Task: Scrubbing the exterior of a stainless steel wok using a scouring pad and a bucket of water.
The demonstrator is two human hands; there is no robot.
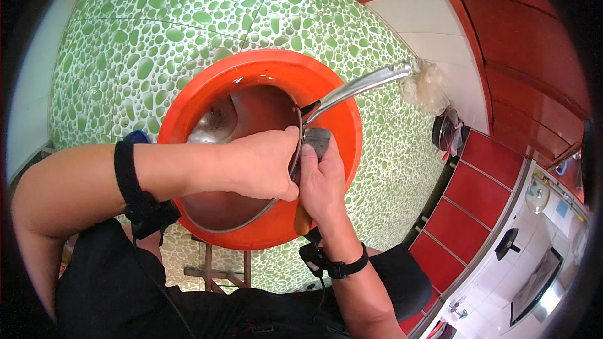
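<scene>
A large orange plastic basin (345, 150) stands before me with a metal pan (264, 103) tilted inside it, murky liquid or a dark film across its inside. The pan's shiny long handle (362, 85) sticks out to the upper right. My left hand (268, 165) grips the pan's near right rim, its fingers hidden over the edge. Against the outside of the same rim, my right hand (322, 183) is closed on a tool with a dark, flat, blackened head (317, 140) and a wooden handle (302, 219). Whether its blade or face touches the pan cannot be told.
Green pebble-patterned floor (188, 33) surrounds the basin. Wooden stool legs (247, 268) show below it, a blue item (137, 137) at left. A crumpled plastic bag (426, 87) and a dark pot (444, 132) sit at right, near red-tiled cabinets (476, 207).
</scene>
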